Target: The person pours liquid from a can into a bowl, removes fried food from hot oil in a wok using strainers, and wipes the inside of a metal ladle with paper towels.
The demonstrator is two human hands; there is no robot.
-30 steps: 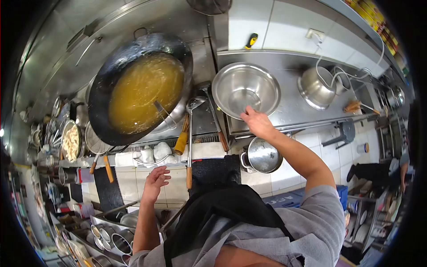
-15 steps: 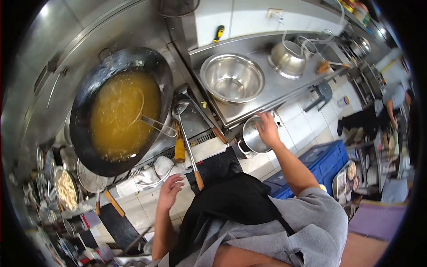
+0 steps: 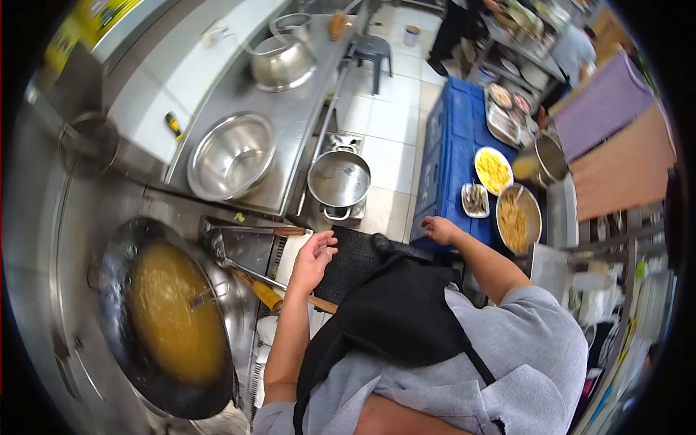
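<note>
My left hand hangs in the air with fingers spread and nothing in it, near the wooden handles of the ladle and the spatula. My right hand is empty too, its fingers partly curled but apart, beside the near edge of the blue container. On that container stand a plate of yellow food, a small white dish and a bowl of light brown food. At the lower left, a black wok holds yellowish liquid with a strainer in it.
A wide steel bowl and an upturned steel pot are on the counter at the upper left. Between counter and container, a two-handled pot stands low down. A grey stool and two people are further back.
The view has turned right, bringing the blue container's top and its dishes into sight. My right hand has left the steel bowl's rim and moved over to the container. My left hand stays empty.
</note>
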